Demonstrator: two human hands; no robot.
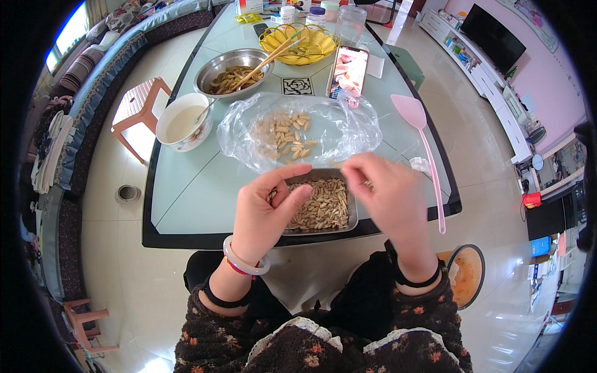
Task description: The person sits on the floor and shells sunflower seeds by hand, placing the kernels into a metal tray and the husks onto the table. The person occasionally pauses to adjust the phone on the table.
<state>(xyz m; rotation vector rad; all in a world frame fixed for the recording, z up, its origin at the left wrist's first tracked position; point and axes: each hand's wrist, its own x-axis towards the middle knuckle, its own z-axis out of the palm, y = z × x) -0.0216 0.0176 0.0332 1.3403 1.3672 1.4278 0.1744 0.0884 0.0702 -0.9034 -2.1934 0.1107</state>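
A rectangular metal tray (353,223) filled with seeds in their shells (322,205) lies at the near edge of the table. Over its left side is my left hand (266,205), fingers curled around some seeds against the palm, thumb and forefinger apart. My right hand (387,191), slightly blurred, is above the tray's right edge, thumb and forefinger pinched together, with seeds partly visible under its fingers; what the fingertips pinch is too small to tell. Behind the tray, a clear plastic bag (345,126) lies spread out, with larger pale seeds (289,135) on it.
A patterned bowl (186,142) with pale liquid and a spoon stands left; behind it, a steel bowl (210,65) holds food and chopsticks. A yellow basket (308,51), a propped phone (347,74) and a pink spatula (422,121) are farther back and right. A bin (466,277) stands on the floor.
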